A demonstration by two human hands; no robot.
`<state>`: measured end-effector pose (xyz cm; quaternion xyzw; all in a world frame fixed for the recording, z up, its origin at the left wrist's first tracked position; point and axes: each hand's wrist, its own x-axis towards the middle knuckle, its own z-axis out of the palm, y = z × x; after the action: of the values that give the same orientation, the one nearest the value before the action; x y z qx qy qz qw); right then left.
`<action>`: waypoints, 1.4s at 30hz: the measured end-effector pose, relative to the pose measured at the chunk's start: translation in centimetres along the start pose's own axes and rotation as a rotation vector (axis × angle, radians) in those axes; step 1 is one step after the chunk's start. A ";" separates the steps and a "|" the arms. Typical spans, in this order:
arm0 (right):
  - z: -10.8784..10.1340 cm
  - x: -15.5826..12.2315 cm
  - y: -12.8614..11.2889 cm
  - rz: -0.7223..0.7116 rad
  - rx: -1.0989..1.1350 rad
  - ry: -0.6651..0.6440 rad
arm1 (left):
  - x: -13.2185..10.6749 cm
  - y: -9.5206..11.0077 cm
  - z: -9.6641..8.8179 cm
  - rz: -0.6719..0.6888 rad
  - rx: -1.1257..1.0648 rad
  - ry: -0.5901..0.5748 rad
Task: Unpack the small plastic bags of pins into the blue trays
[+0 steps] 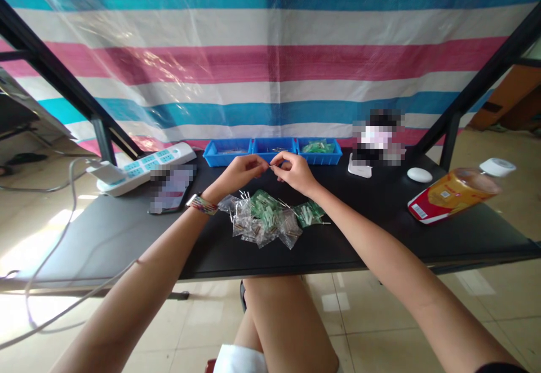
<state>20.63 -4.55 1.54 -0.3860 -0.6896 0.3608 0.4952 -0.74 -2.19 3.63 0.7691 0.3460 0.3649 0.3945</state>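
— What are the hands doing?

— The left hand (239, 173) and the right hand (296, 173) meet fingertip to fingertip above the table (380, 232). Both are pinched narrow, thumb against forefinger, on one thin metal piece (271, 165) that spans the small gap between them. It is too small to make out further.

— Anything on the wrists?

— A woven bracelet (203, 204) sits on the left wrist.

— And right below the hands?

— A pile of small clear bags (270, 218) lies on the table just on the near side of the hands. Some hold green parts, others brownish ones, and thin wire legs stick out at the edges.

— Beyond the hands?

— Three blue trays (215, 158) stand side by side just past the fingertips. The one beyond the right hand holds green parts (318, 147); the middle one shows a few thin metal bits.

— Further out?

— Out to the left of the left hand lies a flat phone (171, 188), and past it a white power strip (143, 167) at the table's edge. Well to the right of the right hand there is a white oval object (420, 174), then a bottle (459, 192) with a white cap lying on its side.
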 end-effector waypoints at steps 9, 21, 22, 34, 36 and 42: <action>-0.3 0.1 0.4 0.070 0.027 0.058 | -0.3 1.0 -0.2 0.035 -0.036 0.121; -0.1 0.0 -0.1 0.094 0.103 0.073 | -0.2 0.3 0.1 0.032 0.097 0.118; -0.1 0.0 -0.1 0.098 0.128 0.083 | -0.2 0.3 0.1 0.029 0.111 0.126; 0.2 -0.1 -0.1 0.092 0.173 0.060 | -0.2 0.5 0.1 0.038 0.167 0.185; 0.0 0.0 -0.1 0.077 0.135 0.089 | -0.1 0.3 0.1 0.031 0.144 0.171; -2.0 1.4 0.3 -0.082 -0.319 0.320 | -0.2 -0.3 0.1 -0.015 0.099 0.041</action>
<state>22.34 -2.96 2.30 -0.4833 -0.6657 0.1609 0.5454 -0.79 -2.31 3.29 0.7773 0.3773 0.3600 0.3518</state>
